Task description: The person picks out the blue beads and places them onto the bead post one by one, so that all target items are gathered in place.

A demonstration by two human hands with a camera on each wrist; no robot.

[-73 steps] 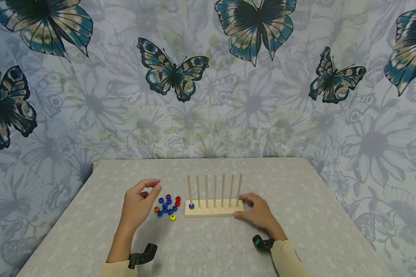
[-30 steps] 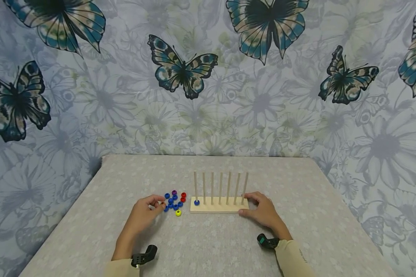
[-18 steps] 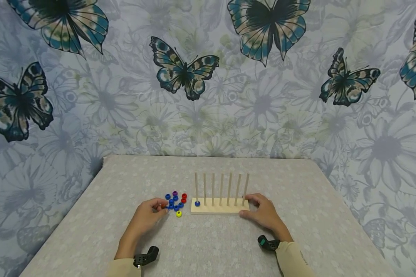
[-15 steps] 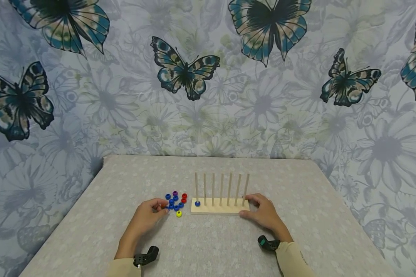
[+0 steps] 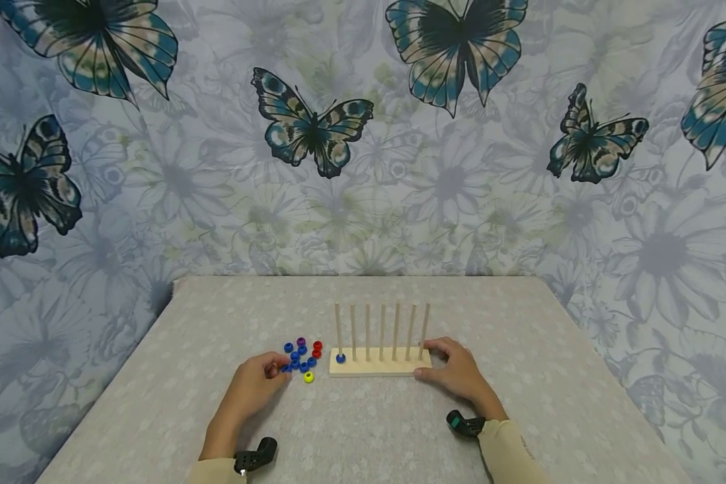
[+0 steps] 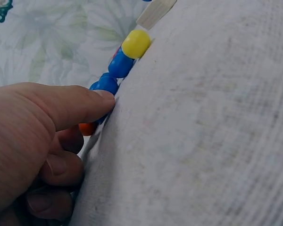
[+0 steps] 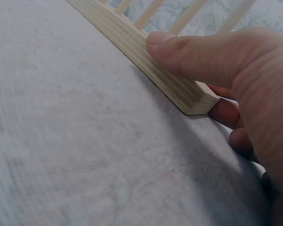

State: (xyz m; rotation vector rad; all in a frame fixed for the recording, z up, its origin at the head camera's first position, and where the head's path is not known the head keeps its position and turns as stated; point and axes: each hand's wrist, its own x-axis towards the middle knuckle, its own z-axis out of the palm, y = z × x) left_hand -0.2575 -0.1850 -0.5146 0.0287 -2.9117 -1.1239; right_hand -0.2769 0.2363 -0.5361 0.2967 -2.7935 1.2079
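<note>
"Two hands showed. What did the left hand (image 5: 248, 386) hold?"

"An orange bead (image 6: 87, 129), tucked between its thumb and curled fingers. One blue bead (image 5: 287, 368) sat right at its fingertips."

"And around it?"

"More blue beads (image 5: 304, 367) clustered just past those fingertips. Beyond them lay a purple bead (image 5: 301, 341); a yellow bead (image 5: 308, 378) sat just right of the thumb tip, and two red beads (image 5: 317, 345) lay farther off, toward the right hand (image 5: 454, 372)."

"How was that right hand set?"

"It gripped the nearest end of a wooden stand (image 5: 378, 368), thumb on the front edge, fingers behind."

"What did the stand carry?"

"Seven upright pegs (image 5: 382, 329). The one farthest from the right hand bore a threaded bead (image 5: 341, 359), blue, at its foot."
</note>
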